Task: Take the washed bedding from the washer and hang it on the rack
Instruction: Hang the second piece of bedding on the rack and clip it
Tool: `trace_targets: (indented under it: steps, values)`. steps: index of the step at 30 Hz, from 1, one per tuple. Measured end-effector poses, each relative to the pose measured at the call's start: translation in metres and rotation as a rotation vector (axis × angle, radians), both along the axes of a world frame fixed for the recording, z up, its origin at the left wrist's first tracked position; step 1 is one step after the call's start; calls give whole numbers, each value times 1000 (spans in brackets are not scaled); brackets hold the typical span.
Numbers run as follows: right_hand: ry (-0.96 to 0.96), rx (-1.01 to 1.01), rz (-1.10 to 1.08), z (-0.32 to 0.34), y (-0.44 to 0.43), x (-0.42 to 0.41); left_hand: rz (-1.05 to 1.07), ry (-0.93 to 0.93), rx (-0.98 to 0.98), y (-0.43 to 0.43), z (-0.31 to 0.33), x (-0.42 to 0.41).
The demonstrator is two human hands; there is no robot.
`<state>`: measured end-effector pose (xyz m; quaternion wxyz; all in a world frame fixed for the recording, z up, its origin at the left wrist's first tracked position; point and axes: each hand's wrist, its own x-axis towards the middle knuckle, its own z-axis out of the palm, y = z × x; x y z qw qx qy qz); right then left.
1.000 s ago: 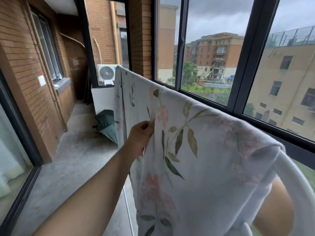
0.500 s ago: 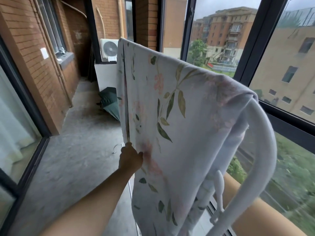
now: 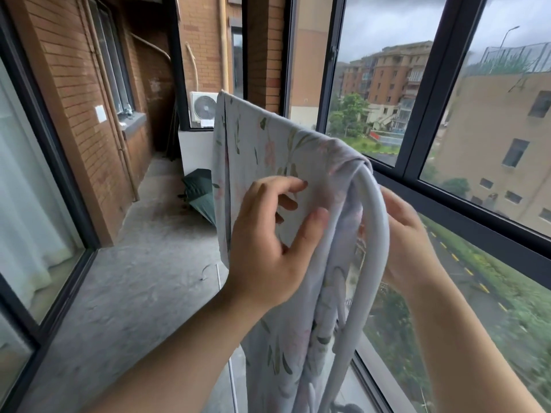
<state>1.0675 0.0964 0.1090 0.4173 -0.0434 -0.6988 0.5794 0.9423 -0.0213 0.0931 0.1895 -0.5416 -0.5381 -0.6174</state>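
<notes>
A pale floral bedding sheet [image 3: 253,144] hangs draped over the top bar of a white drying rack [image 3: 379,234], whose curved end tube arcs down in front of me. My left hand [image 3: 268,242] lies against the near face of the sheet just below the bar, fingers loosely bent and spread, thumb out. On the far side of the curved tube, my right hand [image 3: 401,234] holds the sheet's hanging layer; its fingertips are hidden behind the tube and the cloth. No washer is in view.
This is a narrow balcony with a concrete floor [image 3: 134,293]. Dark-framed windows [image 3: 417,162] run close along the right. A folded green umbrella [image 3: 199,192] lies on the floor beyond the rack, below an air-conditioner unit [image 3: 203,108]. A brick wall and glass door line the left.
My left hand rose from the sheet's lower edge to just under the bar. My right hand came up into view on the far side of the rack's end.
</notes>
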Motion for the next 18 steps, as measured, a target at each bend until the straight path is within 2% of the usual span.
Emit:
trace_targets:
  steps: [4, 8, 14, 18]
  values:
    - [70, 112, -37, 9, 3, 21, 96, 115, -20, -4, 16, 15]
    - [61, 317, -271, 13, -4, 20, 174, 94, 14, -1, 29, 25]
    - [93, 234, -359, 21, -9, 21, 239, 79, 44, -2, 49, 34]
    - [85, 312, -421, 19, -11, 26, 269, 126, 71, -6, 50, 38]
